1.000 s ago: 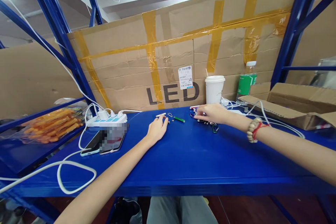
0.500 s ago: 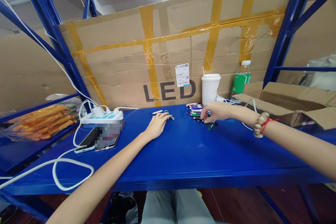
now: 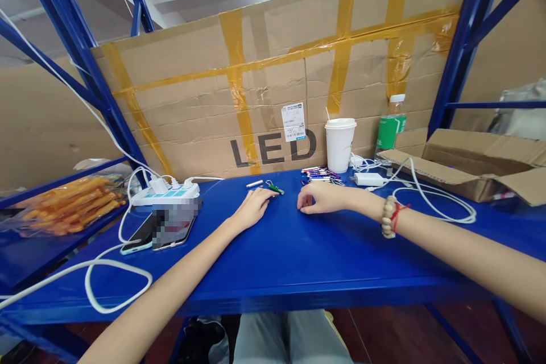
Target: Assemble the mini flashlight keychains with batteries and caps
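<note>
Right hand (image 3: pixel 319 198) just came away from pile of shiny sticks (image 3: pixel 319 171), over toward middle of blue table (image 3: pixel 294 256). Looks like pile gets left alone for now, and work sits in middle. Right fingers curled down; can't see if anything tucked inside. Left hand (image 3: pixel 252 209) low over table, fingers stretched, tips by small green piece (image 3: pixel 275 187); can't see if pinching it. Silver stick (image 3: pixel 255 183) lies near, just behind.
</note>
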`<state>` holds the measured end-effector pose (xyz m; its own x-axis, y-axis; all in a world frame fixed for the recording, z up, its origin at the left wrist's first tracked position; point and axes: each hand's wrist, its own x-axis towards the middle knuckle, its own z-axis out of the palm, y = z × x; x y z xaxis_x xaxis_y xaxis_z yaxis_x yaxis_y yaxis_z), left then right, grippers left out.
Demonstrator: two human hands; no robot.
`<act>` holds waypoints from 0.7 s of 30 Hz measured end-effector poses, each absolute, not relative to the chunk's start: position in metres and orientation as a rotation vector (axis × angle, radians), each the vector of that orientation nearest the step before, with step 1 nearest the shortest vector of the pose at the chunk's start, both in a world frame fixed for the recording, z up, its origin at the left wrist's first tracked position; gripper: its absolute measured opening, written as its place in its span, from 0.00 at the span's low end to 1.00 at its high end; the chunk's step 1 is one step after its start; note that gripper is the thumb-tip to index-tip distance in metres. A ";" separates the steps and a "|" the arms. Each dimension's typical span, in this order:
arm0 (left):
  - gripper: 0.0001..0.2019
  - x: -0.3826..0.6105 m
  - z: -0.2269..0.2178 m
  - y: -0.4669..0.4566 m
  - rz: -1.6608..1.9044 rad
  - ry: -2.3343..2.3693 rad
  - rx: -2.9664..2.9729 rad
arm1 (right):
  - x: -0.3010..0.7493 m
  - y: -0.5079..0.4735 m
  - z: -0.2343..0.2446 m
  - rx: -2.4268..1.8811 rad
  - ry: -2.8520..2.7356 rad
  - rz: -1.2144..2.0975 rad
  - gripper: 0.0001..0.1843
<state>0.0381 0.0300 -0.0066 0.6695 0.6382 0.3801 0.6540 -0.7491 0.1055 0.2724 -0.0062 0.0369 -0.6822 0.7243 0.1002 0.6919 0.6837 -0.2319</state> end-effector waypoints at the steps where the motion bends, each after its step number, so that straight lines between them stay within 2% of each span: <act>1: 0.15 0.039 -0.005 0.029 -0.603 -1.118 -2.815 | 0.269 -0.005 0.035 -1.113 -2.708 0.223 0.11; 5: 0.15 0.040 -0.003 0.026 -0.508 -1.295 -2.694 | 0.267 0.002 0.025 -1.024 -2.648 0.151 0.07; 8: 0.15 0.039 -0.004 0.027 -0.508 -1.326 -2.659 | 0.274 0.008 0.015 -0.989 -2.543 0.220 0.11; 13: 0.16 0.041 -0.005 0.027 -0.549 -1.295 -2.655 | 0.282 0.010 0.005 -1.174 -2.396 0.132 0.14; 21: 0.18 0.054 -0.004 0.033 -0.370 -1.168 -2.593 | 0.275 0.000 0.009 -1.387 -2.349 0.065 0.11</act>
